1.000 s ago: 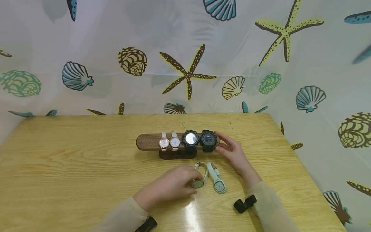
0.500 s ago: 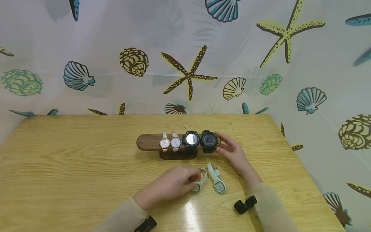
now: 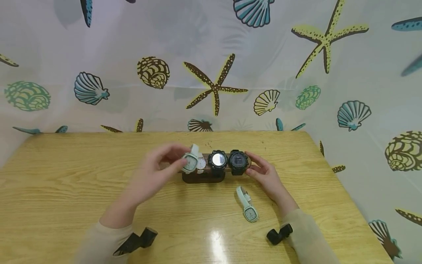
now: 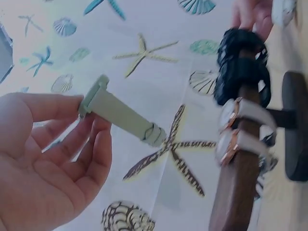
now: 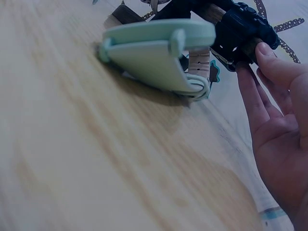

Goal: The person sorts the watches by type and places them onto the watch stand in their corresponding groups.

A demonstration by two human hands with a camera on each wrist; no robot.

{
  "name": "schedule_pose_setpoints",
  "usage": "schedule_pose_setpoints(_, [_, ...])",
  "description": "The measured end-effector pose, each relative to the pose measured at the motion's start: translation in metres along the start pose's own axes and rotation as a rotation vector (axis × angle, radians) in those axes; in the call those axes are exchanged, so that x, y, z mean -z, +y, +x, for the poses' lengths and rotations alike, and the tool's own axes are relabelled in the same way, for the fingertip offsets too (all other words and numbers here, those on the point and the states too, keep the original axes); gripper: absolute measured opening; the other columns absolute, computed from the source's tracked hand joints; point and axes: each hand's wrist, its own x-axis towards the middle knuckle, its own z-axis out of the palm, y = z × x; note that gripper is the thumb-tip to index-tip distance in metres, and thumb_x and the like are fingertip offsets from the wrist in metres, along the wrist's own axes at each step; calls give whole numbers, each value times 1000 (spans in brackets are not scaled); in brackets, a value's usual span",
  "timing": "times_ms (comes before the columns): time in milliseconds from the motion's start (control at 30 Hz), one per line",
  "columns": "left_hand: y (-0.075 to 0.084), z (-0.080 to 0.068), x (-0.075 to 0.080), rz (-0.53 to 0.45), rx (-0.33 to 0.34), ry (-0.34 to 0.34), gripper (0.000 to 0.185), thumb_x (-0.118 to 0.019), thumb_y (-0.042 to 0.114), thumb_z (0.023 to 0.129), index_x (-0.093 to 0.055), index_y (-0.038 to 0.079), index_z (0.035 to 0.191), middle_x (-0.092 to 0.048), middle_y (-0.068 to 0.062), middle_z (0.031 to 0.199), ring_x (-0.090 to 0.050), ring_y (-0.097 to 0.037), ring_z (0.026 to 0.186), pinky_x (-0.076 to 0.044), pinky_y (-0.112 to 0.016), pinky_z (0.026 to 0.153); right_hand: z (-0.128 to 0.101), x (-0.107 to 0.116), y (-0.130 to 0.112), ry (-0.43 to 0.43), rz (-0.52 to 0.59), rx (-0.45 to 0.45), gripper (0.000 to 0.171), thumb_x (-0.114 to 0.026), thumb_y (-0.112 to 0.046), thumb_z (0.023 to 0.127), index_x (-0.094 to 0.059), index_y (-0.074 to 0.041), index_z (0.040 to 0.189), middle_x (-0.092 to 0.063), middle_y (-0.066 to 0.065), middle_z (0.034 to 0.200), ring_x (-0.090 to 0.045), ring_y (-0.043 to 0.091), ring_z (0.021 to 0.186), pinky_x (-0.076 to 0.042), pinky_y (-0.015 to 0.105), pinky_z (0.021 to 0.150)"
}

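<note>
My left hand (image 3: 148, 178) pinches a pale green wristwatch (image 3: 190, 162) by its case, in front of the left part of a wooden watch stand (image 3: 203, 178). In the left wrist view its closed strap (image 4: 125, 118) points toward the stand's bar. The right hand (image 3: 266, 178) holds the bar's right end between thumb and fingers. Two black sports watches (image 3: 218, 160) sit on the bar beside it. Left of them are two white-strapped watches (image 4: 231, 144); in the head view the lifted watch and left hand hide one. A second pale green watch (image 3: 248, 206) lies on the table before the stand.
The wooden table (image 3: 82, 205) extends on both sides of the stand. A pale curtain (image 3: 132, 44) with shell and starfish prints hangs behind and along the right side. Each sleeve carries a black wrist camera (image 3: 280, 234).
My left hand has picked one pale green watch up from the table and carried it up and left to the stand. The right hand stays on the bar's end.
</note>
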Motion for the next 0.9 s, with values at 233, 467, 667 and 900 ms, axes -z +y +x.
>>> schedule_pose_setpoints(233, [-12, -1, 39, 117, 179, 187, 22, -63, 11, 94, -65, 5, 114, -62, -9, 102, -58, -14, 77, -44, -21, 60, -2, 0, 0, 3, -9, -5, 56, -62, -2, 92, -40, -3, 144, -39, 12, 146, -57, 19, 113, -50, 30, 91])
schedule_pose_setpoints(467, [-33, -1, 58, 232, 339, 145, 26, -60, 16, 96, -62, 4, 118, -59, -12, 104, -58, -22, 81, -46, -24, 60, -2, 1, 0, -1, -7, -6, 57, -63, -3, 92, -40, -3, 144, -39, 12, 147, -57, 19, 113, -50, 31, 91])
schedule_pose_setpoints(667, [-53, 0, 61, 227, 373, 28, 26, -60, 11, 95, -60, 1, 119, -61, -17, 102, -62, -26, 81, -50, -26, 62, -1, 0, 0, 0, -1, -6, 56, -62, -2, 92, -40, -3, 144, -39, 11, 147, -57, 20, 114, -50, 31, 91])
schedule_pose_setpoints(900, [-67, -2, 57, 242, 406, -79, 27, -61, 10, 94, -59, 2, 120, -62, -17, 103, -63, -29, 84, -50, -34, 63, -1, 0, 0, -1, -5, -5, 56, -63, -3, 92, -41, -3, 144, -39, 11, 146, -57, 19, 113, -50, 30, 91])
